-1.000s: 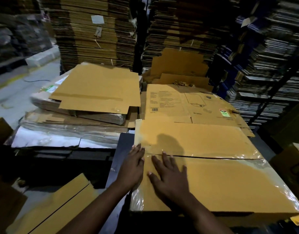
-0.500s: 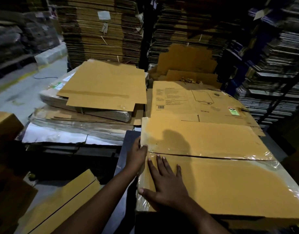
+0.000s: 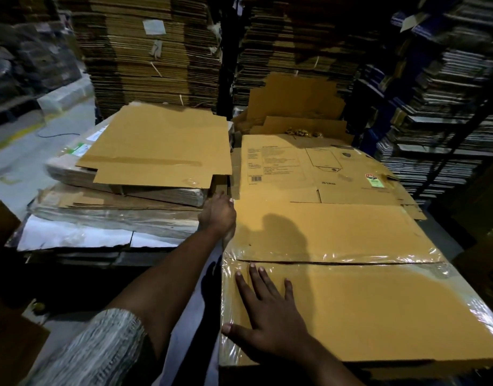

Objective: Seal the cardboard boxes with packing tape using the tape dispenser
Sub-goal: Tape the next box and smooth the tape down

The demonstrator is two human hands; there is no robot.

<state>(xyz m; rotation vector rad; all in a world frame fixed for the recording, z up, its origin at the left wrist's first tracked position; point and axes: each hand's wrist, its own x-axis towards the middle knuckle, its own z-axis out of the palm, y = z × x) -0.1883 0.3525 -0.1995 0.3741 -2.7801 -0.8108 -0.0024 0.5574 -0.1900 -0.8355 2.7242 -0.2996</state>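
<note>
Now the left hand (image 3: 217,215) has slid from the taped seam to the far-left edge of the brown cardboard box (image 3: 337,302), fingers curled over it, while the right hand (image 3: 270,316) presses flat, fingers spread; no tape dispenser shows, suggesting repositioning.

Dim light fills the room. Tall stacks of flattened cardboard (image 3: 156,51) rise like a wall at the back. Right of those stacks stand dark shelves (image 3: 448,107) packed with flat sheets. Left of the stacks a grey concrete floor (image 3: 22,151) stretches away, with a yellow line and a thin black cable (image 3: 58,134) lying on it.
</note>
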